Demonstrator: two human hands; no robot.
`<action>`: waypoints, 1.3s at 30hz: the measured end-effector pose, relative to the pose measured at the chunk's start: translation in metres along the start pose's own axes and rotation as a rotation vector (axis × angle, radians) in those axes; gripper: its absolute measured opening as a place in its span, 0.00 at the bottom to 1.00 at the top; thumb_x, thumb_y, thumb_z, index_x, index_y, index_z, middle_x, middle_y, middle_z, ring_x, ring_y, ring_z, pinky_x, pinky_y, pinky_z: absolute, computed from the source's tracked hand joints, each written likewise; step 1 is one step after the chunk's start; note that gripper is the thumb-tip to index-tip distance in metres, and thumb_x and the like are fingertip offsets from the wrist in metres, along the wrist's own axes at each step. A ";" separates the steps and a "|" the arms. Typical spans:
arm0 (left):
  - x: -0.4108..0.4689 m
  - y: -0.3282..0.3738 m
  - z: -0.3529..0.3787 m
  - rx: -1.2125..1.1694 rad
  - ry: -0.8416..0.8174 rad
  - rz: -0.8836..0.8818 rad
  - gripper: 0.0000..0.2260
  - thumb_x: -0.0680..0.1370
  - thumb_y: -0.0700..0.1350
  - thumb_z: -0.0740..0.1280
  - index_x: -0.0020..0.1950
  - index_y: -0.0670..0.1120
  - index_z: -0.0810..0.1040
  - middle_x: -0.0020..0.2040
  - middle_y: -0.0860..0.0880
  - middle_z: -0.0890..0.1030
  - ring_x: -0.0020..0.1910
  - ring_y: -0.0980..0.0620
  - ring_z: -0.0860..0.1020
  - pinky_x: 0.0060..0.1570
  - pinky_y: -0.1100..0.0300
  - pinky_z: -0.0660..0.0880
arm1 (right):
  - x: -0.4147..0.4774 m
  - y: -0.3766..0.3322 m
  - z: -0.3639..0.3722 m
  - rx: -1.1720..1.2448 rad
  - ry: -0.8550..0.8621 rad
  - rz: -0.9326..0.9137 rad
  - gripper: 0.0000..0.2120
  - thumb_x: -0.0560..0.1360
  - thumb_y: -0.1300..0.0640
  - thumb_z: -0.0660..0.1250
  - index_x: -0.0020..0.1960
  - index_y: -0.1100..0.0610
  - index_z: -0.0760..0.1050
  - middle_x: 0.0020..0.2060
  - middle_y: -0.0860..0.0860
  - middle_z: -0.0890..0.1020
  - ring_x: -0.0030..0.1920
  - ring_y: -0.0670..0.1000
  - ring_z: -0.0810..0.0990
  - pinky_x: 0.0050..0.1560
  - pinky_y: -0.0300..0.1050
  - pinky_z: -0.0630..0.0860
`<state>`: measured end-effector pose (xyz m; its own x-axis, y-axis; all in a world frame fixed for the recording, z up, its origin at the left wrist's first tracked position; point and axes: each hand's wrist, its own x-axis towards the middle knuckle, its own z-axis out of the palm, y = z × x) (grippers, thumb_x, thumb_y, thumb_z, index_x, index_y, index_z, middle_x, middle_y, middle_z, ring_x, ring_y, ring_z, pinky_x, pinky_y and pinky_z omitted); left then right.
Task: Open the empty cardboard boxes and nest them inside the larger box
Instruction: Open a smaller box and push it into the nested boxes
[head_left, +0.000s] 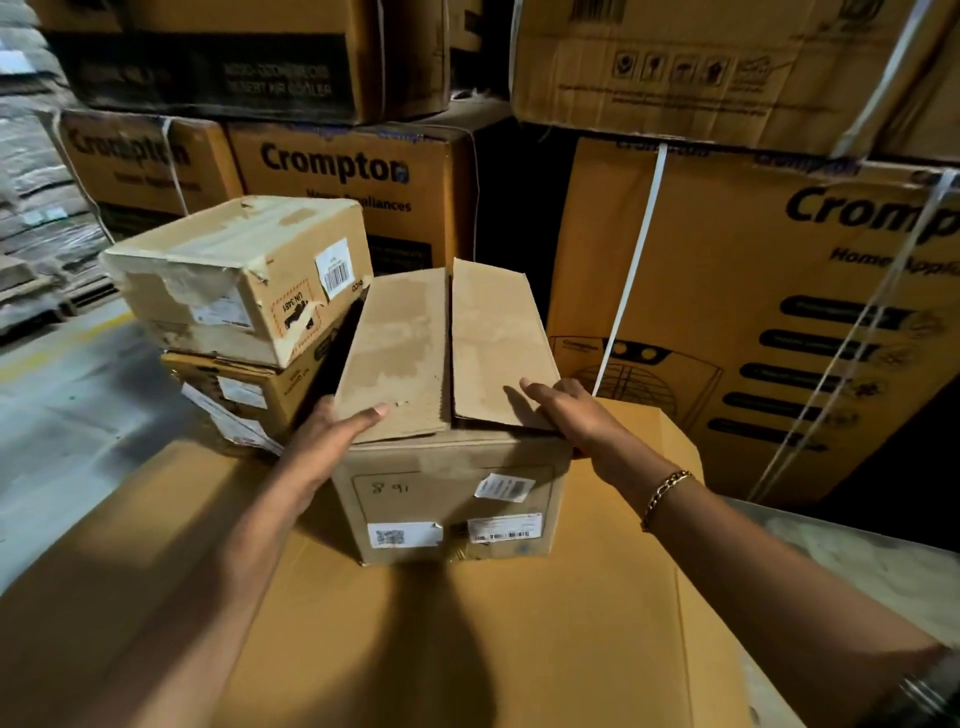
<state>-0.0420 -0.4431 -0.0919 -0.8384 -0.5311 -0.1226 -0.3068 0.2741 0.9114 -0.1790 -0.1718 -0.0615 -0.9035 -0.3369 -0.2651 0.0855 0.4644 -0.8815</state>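
A small brown cardboard box (447, 499) with white labels stands on the closed top of a large yellow-brown box (467, 639). Its two top flaps (447, 343) are raised and slightly parted along the middle seam. My left hand (337, 431) holds the near edge of the left flap, thumb on top and fingers hidden under it. My right hand (566, 410) lies with straight fingers on the near corner of the right flap. To the left, a taped, worn box (234, 275) sits tilted on another small box (244, 395).
Large strapped Crompton cartons (753, 312) form a wall behind and to the right, with more stacked cartons (343, 176) at the back. Grey concrete floor (78, 395) with a yellow line lies on the left, and stacked pallets at far left.
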 end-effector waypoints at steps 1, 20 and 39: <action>-0.011 0.000 0.006 -0.004 0.005 0.009 0.29 0.73 0.63 0.71 0.71 0.54 0.69 0.60 0.53 0.78 0.58 0.49 0.76 0.56 0.52 0.71 | -0.006 0.005 -0.004 -0.026 0.019 -0.009 0.31 0.72 0.30 0.65 0.64 0.52 0.69 0.57 0.51 0.78 0.55 0.53 0.78 0.47 0.50 0.77; -0.209 0.015 0.073 0.518 0.039 0.097 0.58 0.62 0.81 0.61 0.81 0.55 0.39 0.82 0.52 0.39 0.78 0.43 0.59 0.72 0.38 0.60 | -0.166 0.080 -0.072 -0.723 0.043 -0.370 0.65 0.56 0.12 0.51 0.82 0.48 0.41 0.82 0.50 0.45 0.77 0.58 0.63 0.68 0.58 0.71; -0.169 0.095 -0.063 0.087 0.024 -0.027 0.05 0.77 0.43 0.71 0.52 0.47 0.83 0.45 0.45 0.85 0.46 0.45 0.81 0.42 0.54 0.75 | -0.152 -0.029 -0.172 -0.404 0.212 -0.094 0.27 0.76 0.57 0.71 0.73 0.53 0.69 0.49 0.50 0.80 0.45 0.51 0.79 0.39 0.46 0.79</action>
<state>0.0986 -0.3781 0.0399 -0.8188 -0.5577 -0.1364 -0.3681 0.3276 0.8702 -0.1161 0.0070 0.0716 -0.9690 -0.2374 -0.0686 -0.1333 0.7358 -0.6639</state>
